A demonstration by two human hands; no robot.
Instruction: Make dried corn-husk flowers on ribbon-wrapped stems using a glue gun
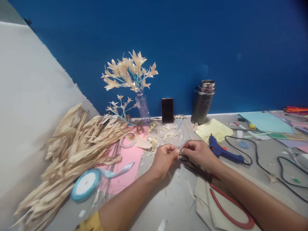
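Slender stem [181, 148] was clamped in the grip of left hand [163, 158] and right hand [199, 154] alike; twisting too hard would probably snap it over the surface [173, 200].

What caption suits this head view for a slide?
Left hand and right hand pinch a small dark piece beside a blue glue gun.

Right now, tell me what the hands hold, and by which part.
Left hand and right hand pinch a small thin piece by its ends; what it is cannot be told.
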